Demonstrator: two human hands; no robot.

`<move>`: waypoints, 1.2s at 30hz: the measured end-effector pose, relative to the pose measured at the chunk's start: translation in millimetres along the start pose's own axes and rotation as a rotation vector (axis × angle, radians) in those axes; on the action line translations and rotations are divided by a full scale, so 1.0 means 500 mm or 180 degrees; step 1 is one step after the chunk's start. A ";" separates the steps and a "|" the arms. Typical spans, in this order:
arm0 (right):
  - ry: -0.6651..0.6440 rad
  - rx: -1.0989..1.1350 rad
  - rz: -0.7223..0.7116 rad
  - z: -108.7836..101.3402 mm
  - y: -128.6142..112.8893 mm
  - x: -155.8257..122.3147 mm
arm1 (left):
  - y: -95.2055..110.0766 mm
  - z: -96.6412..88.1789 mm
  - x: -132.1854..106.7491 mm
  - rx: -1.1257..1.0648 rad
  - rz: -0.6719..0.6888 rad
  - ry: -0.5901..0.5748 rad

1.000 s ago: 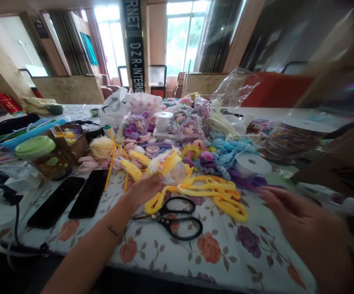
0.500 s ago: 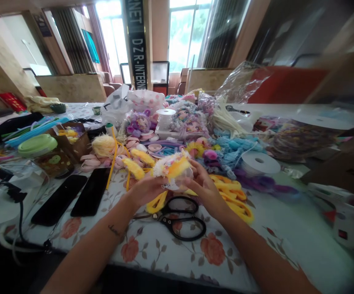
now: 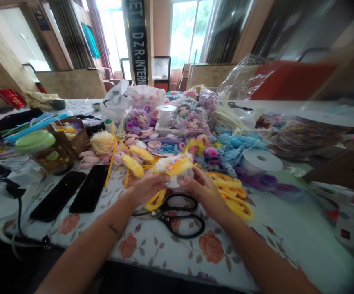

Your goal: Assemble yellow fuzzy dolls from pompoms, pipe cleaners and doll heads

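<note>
Between my two hands is a small fluffy yellow and white craft piece with a pale round base; its exact kind is unclear. My left hand grips its left side, thumb pressed near the lower edge. On the other side my right hand has curled fingers against the pale base. Black-handled scissors lie on the cloth just below both hands. Coiled yellow fuzzy strips rest by my right wrist, and two fluffy yellow pieces lie beyond my left hand.
Two black phones lie at left beside a green-lidded jar. Doll heads, blue netting and a white spool crowd the table's middle and right. A white device stands at far right.
The fluffy piece has turned slightly between my hands, its yellow strip now lying flatter across the top. Both hands keep their hold. The whole view has shifted a little.
</note>
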State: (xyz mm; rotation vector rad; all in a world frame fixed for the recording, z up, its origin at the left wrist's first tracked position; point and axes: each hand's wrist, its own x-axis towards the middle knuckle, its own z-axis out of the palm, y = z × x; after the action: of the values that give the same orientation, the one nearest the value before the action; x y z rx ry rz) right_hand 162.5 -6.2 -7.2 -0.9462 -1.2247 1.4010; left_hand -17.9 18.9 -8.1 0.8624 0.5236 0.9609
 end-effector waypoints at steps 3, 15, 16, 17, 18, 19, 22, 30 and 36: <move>0.0063 -0.0041 -0.0034 0.002 -0.001 -0.001 | -0.001 0.001 0.000 -0.0008 0.0063 -0.0068; 0.0223 -0.0296 -0.0124 0.008 0.002 -0.004 | 0.001 0.008 0.002 0.0141 0.0173 0.0164; 0.0210 -0.0269 -0.0143 0.007 0.004 -0.004 | 0.000 0.008 0.003 0.0173 0.0193 0.0158; 0.0190 -0.0226 -0.0153 0.007 0.005 -0.004 | 0.000 0.008 0.003 0.0207 0.0207 0.0153; 0.0162 -0.0173 -0.0148 0.006 0.006 -0.004 | 0.000 0.007 0.003 0.0243 0.0208 0.0151; 0.0130 -0.0108 -0.0134 0.006 0.008 -0.003 | 0.000 0.005 0.002 0.0273 0.0190 0.0139; 0.0033 0.0117 -0.0099 0.003 0.010 -0.001 | 0.005 -0.001 -0.001 0.0234 0.0115 -0.0015; 0.0085 0.0108 -0.0071 0.001 0.018 0.001 | 0.006 -0.002 -0.001 0.0170 0.0135 -0.0151; -0.0031 0.0276 -0.0089 0.004 0.022 0.001 | 0.002 0.000 0.004 0.0360 0.0255 -0.0086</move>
State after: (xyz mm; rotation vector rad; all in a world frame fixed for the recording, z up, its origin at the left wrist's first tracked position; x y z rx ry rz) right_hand 158.3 -5.7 -17.8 -0.8604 -1.1705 1.4264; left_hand -17.6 20.7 -7.4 1.0027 0.5271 0.9985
